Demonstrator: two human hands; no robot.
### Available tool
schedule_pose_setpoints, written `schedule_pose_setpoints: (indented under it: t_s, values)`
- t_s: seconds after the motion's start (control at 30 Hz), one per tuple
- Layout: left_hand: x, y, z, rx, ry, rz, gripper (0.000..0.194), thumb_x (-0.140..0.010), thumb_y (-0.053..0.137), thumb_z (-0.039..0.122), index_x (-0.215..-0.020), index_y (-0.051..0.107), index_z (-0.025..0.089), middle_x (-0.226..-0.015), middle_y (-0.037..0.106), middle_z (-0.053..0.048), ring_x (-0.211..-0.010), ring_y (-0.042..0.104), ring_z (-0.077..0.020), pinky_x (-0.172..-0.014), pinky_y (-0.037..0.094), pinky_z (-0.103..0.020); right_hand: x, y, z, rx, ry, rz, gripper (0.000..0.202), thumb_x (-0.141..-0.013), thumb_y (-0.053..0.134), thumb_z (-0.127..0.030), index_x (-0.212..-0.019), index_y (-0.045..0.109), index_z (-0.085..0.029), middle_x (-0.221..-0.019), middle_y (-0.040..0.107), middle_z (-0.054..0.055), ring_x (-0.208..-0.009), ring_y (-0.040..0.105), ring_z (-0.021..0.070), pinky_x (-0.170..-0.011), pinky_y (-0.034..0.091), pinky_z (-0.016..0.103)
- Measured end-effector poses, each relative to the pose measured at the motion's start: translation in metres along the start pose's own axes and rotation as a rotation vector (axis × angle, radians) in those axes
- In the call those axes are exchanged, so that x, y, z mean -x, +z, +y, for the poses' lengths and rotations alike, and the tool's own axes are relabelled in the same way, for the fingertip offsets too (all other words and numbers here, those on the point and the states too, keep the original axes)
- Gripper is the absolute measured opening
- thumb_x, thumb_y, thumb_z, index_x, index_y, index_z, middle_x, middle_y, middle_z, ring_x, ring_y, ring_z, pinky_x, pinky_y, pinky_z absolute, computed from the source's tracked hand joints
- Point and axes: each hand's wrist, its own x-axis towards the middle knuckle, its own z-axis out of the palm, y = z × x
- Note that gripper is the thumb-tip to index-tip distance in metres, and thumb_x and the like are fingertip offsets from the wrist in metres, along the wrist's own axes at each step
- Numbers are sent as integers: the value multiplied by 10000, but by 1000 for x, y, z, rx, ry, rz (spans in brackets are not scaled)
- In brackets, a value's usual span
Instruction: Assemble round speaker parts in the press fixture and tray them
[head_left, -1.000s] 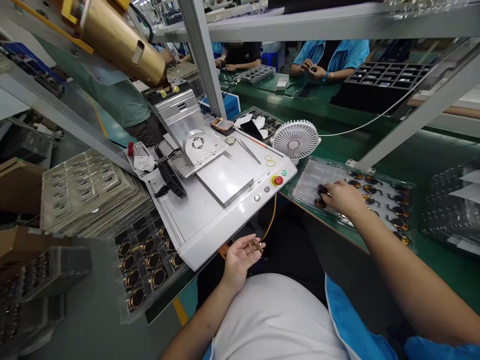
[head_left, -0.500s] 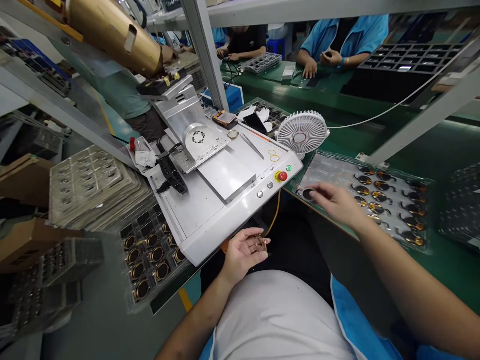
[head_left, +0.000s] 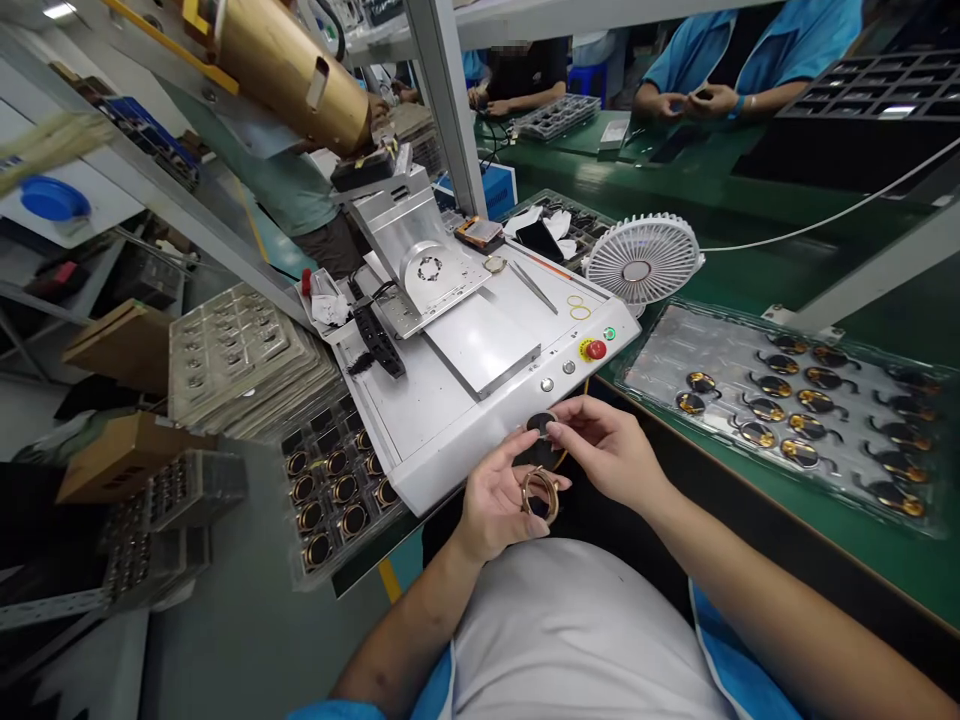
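A factory line fills the view: green benches run under metal shelving, and other workers in blue sit at the far side with their own trays. Before the person stands a white bench machine point(head_left: 465, 390) with a tilted plate and a red stop button point(head_left: 596, 349), a small white fan point(head_left: 642, 266) behind it. To the right a clear blister tray point(head_left: 675, 345) lies on the green bench point(head_left: 825, 560), its pockets partly filled with dark round parts on gold tails; to the left a second tray point(head_left: 330, 480) holds gold rings. Over the lap, just below the machine's front edge, the left hand point(head_left: 499, 500) cups a thin gold ring point(head_left: 540, 493) between thumb and fingers. The right hand point(head_left: 611, 450) pinches a small black disc point(head_left: 540, 424) at its rim, close above the ring. Both parts look light, thin and easily bent or marked, so edge holds with the fingertips seem safest.
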Motion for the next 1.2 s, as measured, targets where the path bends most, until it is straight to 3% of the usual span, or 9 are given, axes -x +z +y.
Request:
schedule_pose_setpoints:
  t_s: [0.17,0.23,0.37,0.53,0.63,0.8,0.93,1.07,1.2]
  values:
    - [9,0,-12,-4,-19,-43,1051,-609,1000,449,-1511,515,214,-1101,778,-158,-1049,776,-331,-811,611,-363,0,10,1,135,-128,47,192,-1028,577,-267,-1104,738,-194,-939,695,61,-820,666,188,-696,533,302]
    - [7,-3,-10,-20,4,-45,980,-625,999,403,-1481,551,236,-1220,752,-177,-1048,776,-316,-790,608,-341,-4,5,-4,249,-219,0,246,-1042,531,-230,-1155,747,-192,-903,655,58,-800,637,182,-684,514,304]
    - [4,-8,-2,-35,-8,-17,919,-583,1014,387,-1408,633,249,-1619,466,-212,-1018,775,-289,-721,604,-301,-10,-5,-12,337,-329,-83,295,-1054,494,-204,-1208,745,-203,-881,627,58,-796,633,186,-708,531,319]
    - [9,-8,-2,-30,-83,-2,1083,-556,1016,465,-1493,546,192,-1275,721,-206,-1041,766,-331,-745,607,-338,-8,-2,-12,322,-205,-73,235,-1028,621,-335,-1170,763,-213,-944,705,89,-787,678,215,-630,558,330]
    - [13,-7,-7,-14,-75,-3,1141,-549,1009,511,-1517,507,176,-1109,767,-181,-1022,769,-335,-754,609,-350,-6,1,-11,308,-205,-28,201,-994,681,-361,-1088,797,-227,-977,758,90,-807,720,229,-646,598,337]
    - [11,-15,-5,60,-73,8,1057,-542,1012,502,-1458,550,248,-1385,658,-194,-1024,778,-329,-706,602,-314,-7,0,-13,321,-394,-50,133,-981,676,-246,-911,788,-232,-943,767,81,-842,748,225,-726,624,331]
    - [6,-24,8,95,-168,-11,943,-522,1028,443,-1347,640,202,-1229,724,-160,-991,787,-328,-677,585,-284,-11,-2,-17,372,-492,-220,165,-1004,594,-170,-893,709,-212,-913,701,82,-787,699,185,-650,569,280]
    - [4,-29,15,110,-174,-3,951,-521,1033,406,-1361,646,185,-1048,788,-125,-935,790,-283,-699,572,-276,-19,-2,-23,409,-518,-387,185,-1034,526,-162,-914,657,-212,-940,663,89,-842,678,185,-708,564,281]
    - [2,-29,18,80,-100,95,976,-552,1018,425,-1401,621,152,-976,809,-119,-960,783,-270,-790,571,-298,-44,-1,-22,372,-418,-315,177,-1017,602,-303,-865,616,-212,-1044,675,120,-1022,681,247,-862,567,363]
